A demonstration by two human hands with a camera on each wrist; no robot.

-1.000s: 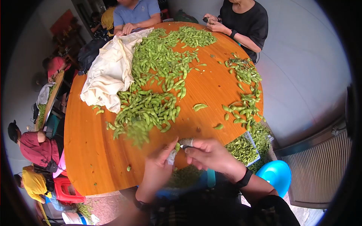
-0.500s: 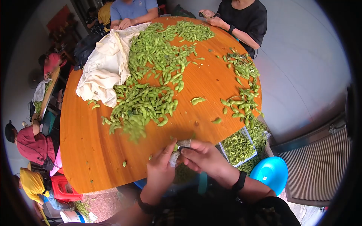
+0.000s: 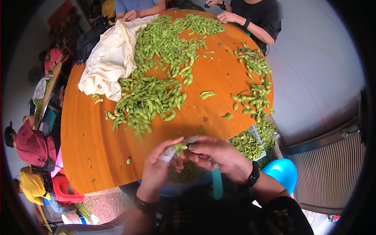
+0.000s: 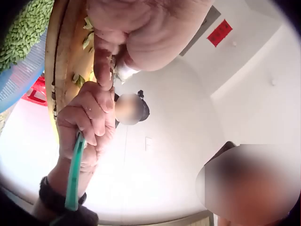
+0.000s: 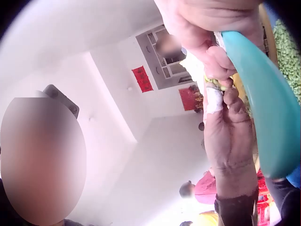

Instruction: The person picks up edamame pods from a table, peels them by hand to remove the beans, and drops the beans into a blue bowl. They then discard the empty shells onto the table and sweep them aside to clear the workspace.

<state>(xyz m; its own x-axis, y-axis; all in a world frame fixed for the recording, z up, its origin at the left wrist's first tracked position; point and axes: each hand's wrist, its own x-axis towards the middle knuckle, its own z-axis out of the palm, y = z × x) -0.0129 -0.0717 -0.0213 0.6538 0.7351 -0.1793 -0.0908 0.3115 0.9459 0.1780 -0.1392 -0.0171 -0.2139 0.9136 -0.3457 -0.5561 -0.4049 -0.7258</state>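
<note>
My left hand (image 3: 154, 160), with white tape on one finger, pinches a green soybean pod (image 3: 180, 147) above the near edge of the table. Close beside it, my right hand (image 3: 221, 154) has its fingertips right at the pod. It also grips a tool with a teal handle (image 3: 217, 184), which sticks out below the curled fingers; the tool's working end is mostly hidden. A beige wrap (image 3: 191, 139) covers one right fingertip. Both hands almost meet in the left wrist view, where the teal handle (image 4: 74, 176) points down from the right hand.
Heaps of soybean pods (image 3: 150, 102) lie on the round wooden table (image 3: 105, 149), beside a cream cloth (image 3: 107, 58). Below my hands is a blue basin (image 3: 168, 190) with green beans. A crate of pods (image 3: 246, 145) and a blue bowl (image 3: 280, 174) stand right. People sit around.
My hands have spread slightly and turned, bringing the teal handle into fuller view below the right hand. More of the pod shows between the fingers. The person in black has moved their hands apart.
</note>
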